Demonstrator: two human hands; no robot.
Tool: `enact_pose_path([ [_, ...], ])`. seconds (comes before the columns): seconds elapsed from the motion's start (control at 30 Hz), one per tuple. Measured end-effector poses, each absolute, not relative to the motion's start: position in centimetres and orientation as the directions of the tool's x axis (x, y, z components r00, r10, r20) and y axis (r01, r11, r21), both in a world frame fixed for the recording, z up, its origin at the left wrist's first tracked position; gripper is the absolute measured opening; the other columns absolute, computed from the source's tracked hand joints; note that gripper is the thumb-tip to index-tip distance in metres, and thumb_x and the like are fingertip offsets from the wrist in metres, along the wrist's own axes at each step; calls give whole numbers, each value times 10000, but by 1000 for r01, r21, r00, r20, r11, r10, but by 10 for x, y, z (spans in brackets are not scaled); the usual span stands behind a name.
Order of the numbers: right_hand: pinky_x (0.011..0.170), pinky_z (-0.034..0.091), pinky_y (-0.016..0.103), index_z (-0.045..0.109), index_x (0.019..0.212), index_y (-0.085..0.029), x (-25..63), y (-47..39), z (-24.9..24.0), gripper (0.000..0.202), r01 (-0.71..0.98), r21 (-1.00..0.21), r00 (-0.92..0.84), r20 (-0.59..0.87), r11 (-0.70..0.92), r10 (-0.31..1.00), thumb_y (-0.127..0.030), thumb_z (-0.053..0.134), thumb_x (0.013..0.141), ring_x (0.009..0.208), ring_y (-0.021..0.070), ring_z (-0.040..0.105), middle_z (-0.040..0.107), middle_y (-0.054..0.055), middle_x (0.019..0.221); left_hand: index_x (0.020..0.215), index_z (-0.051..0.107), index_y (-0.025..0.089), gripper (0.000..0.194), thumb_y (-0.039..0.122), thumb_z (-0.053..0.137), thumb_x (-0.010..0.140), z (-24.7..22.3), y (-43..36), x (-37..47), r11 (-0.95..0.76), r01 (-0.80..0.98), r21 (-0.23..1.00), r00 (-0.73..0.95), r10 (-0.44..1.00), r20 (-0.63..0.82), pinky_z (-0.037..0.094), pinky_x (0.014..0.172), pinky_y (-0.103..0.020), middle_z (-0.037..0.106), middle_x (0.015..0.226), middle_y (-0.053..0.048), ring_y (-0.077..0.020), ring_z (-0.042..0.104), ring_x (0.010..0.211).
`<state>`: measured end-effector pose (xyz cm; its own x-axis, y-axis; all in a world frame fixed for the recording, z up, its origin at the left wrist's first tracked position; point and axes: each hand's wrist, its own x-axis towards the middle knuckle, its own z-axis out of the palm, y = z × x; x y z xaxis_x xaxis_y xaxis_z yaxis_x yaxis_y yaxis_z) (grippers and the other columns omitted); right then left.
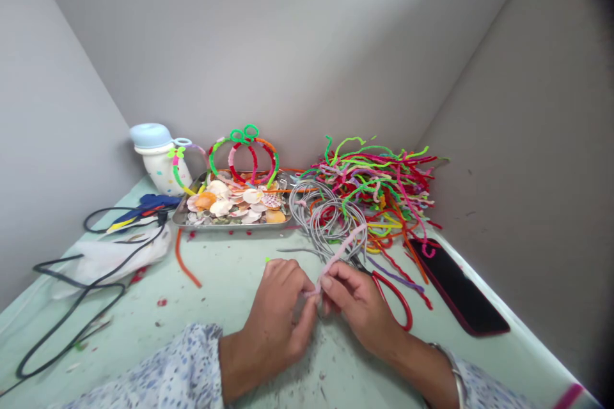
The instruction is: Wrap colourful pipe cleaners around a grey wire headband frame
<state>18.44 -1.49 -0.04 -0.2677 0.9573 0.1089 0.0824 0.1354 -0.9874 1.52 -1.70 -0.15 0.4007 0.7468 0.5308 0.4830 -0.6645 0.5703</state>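
A pale pink pipe cleaner (341,249) is pinched between my two hands above the front middle of the table. My left hand (283,307) grips its lower end, fingers curled closed. The thumb and index finger of my right hand (357,300) close on it a little higher, and its free end slants up and to the right. Just beyond are loops of grey wire (330,220). Scissors with red handles (400,307) lie beside my right hand, partly hidden by it.
A metal tray (230,227) of seashells stands at the back, with pipe-cleaner rings (254,160) on it. To its left are a white bottle (163,166) and a black cable (96,284). A heap of coloured pipe cleaners (378,179) and a phone (463,294) lie right.
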Motion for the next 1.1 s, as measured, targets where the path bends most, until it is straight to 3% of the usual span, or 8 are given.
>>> enact_pose_path([
  [0.43,565,418,235,579,772,-186,186,-14,-5,214,134,-969,-221,177,210,959,-354,565,903,581,117,499,524,-30,649,804,470,194,75,142,490,855,-1,-17,15,-665,461,588,403,747,529,339,720,-378,497,758,-23,-200,465,743],
  [0.83,583,389,245,563,685,-190,183,-14,2,200,228,-937,-211,218,265,953,-269,583,868,618,130,480,511,-26,652,824,458,193,91,113,463,866,-3,-20,15,-722,465,512,454,691,562,333,722,-374,504,780,-29,-201,461,759],
  [1.1,614,427,247,580,850,-199,187,-15,-6,142,20,-967,-230,242,254,942,-310,536,927,656,124,517,525,-14,775,852,484,198,69,146,499,895,0,-18,16,-652,469,596,352,757,551,351,726,-365,525,787,-27,-202,477,760],
])
